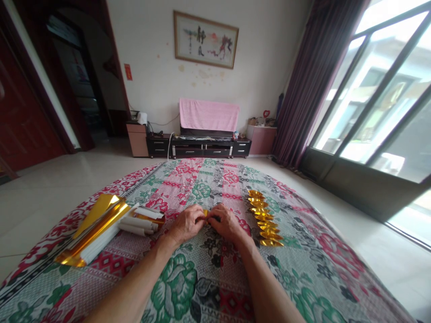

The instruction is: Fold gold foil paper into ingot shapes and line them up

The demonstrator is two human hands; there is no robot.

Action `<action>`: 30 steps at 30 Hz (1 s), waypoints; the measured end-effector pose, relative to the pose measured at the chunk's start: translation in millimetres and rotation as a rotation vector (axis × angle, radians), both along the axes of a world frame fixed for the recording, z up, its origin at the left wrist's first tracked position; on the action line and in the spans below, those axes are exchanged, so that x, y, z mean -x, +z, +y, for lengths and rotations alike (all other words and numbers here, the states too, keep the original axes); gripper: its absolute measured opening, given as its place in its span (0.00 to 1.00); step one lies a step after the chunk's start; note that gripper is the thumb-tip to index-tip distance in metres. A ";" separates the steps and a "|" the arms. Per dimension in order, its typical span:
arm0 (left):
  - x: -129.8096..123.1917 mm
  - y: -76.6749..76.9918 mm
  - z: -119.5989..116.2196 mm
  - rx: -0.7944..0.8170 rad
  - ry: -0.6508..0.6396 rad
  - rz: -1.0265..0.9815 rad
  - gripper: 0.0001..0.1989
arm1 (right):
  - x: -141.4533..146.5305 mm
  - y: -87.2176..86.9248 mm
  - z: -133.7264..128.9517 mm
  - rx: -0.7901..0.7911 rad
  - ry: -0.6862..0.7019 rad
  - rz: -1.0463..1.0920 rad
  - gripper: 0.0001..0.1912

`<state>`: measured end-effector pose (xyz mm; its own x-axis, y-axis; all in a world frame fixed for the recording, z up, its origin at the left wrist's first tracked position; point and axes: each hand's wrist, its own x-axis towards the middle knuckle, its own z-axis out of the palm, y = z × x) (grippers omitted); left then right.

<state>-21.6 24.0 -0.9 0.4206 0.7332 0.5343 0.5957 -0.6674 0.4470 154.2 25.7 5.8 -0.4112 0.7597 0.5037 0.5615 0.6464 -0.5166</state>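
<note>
Both hands meet over the middle of the patterned cloth (202,190). My left hand (190,222) pinches a small piece of gold foil paper (205,212) from the left. From the right, the fingers of my right hand (224,220) close on the same piece. Most of the paper is hidden behind the fingers, so its shape cannot be made out. To the right lies a row of several folded gold paper boat shapes (264,217). On the left rests a stack of gold foil sheets (97,229), with rolled white-backed pieces (139,222) beside it.
Beyond the cloth-covered surface, a low black cabinet (202,148) stands against the wall, with a pink cloth (209,114) draped over something on it. A framed picture (206,39) hangs above. Purple curtains (306,80) and large windows (373,94) are at the right.
</note>
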 end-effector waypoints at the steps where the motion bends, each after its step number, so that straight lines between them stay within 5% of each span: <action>1: -0.1 -0.3 0.3 -0.001 0.000 -0.002 0.07 | 0.0 0.0 0.2 0.003 0.000 0.002 0.08; 30: -1.9 0.3 -1.6 0.013 0.034 0.046 0.06 | 0.8 -4.1 2.8 -0.008 -0.018 0.007 0.07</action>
<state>-19.7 22.4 -0.6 0.4191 0.7542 0.5055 0.6383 -0.6407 0.4267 153.4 28.5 1.7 -0.3942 0.7626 0.5129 0.5692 0.6407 -0.5152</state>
